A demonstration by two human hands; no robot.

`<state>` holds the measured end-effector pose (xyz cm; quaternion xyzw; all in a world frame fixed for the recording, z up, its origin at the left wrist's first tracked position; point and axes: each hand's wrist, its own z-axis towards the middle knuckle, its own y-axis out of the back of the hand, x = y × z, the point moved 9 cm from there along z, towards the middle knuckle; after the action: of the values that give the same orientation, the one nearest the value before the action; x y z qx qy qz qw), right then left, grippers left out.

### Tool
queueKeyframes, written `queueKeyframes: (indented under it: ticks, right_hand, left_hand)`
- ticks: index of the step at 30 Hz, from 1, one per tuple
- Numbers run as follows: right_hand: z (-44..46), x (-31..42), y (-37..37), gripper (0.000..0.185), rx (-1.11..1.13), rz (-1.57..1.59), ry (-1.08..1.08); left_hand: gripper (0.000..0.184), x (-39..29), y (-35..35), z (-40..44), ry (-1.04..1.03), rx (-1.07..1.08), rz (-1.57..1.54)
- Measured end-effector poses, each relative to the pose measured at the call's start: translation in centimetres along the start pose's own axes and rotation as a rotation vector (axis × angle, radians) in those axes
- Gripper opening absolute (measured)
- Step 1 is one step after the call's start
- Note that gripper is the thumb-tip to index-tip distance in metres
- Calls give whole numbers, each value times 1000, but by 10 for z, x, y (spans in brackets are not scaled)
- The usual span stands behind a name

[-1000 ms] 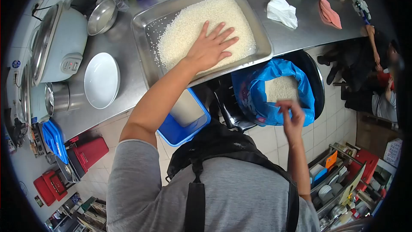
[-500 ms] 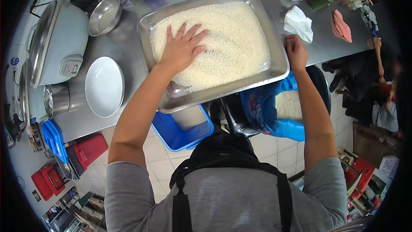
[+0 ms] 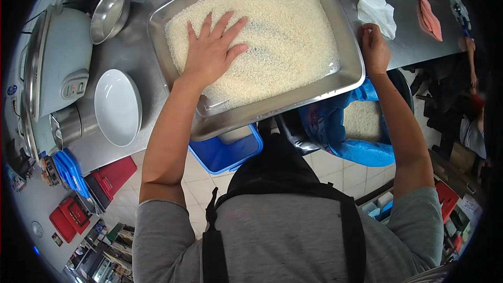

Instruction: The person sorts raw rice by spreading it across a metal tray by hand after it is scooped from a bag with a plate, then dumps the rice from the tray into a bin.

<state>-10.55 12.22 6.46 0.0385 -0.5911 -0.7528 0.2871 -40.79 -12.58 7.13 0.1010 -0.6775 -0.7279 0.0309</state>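
A large metal tray (image 3: 353, 68) holds a broad spread of white rice grains (image 3: 293, 26). My left hand (image 3: 212, 50) lies palm down on the rice in the tray's left half, fingers spread. Close beside the tray's right rim, my right hand (image 3: 376, 52) is curled closed near the table. Its fingertips are turned away, so I cannot tell whether anything is inside. Just beyond it lies a crumpled white tissue (image 3: 376, 13).
Left of the tray are a white oval bowl (image 3: 118, 107), a metal bowl (image 3: 110, 15) and a rice cooker (image 3: 65, 57). Below the counter edge stand a blue bin (image 3: 225, 154) and a blue bag (image 3: 361, 152) containing rice. A pink cloth (image 3: 429, 18) lies at right.
My view has shifted, so the tray appears larger and higher. Both hands keep about the same places, the left spread on the rice and the right closed beside the rim.
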Motion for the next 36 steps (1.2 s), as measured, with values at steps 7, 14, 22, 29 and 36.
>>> queueKeyframes:
  ticks: [7,14,22,29,36]
  right_hand:
    - [-1,-2,-2,15,9,-8,-11]
    - [-4,3,3,13,-1,13,3]
    - [-12,2,10,10,-32,66,19]
    - [-10,3,11,9,-22,91,-1]
    - [-11,7,14,11,4,83,-21]
  left_hand:
    - [57,1,0,-1,10,-12,5]
    - [58,0,2,0,2,-27,17]
    - [60,-4,0,-6,70,24,-31]
    - [60,-4,3,-3,82,63,-63]
    - [60,-9,4,3,-16,89,-75]
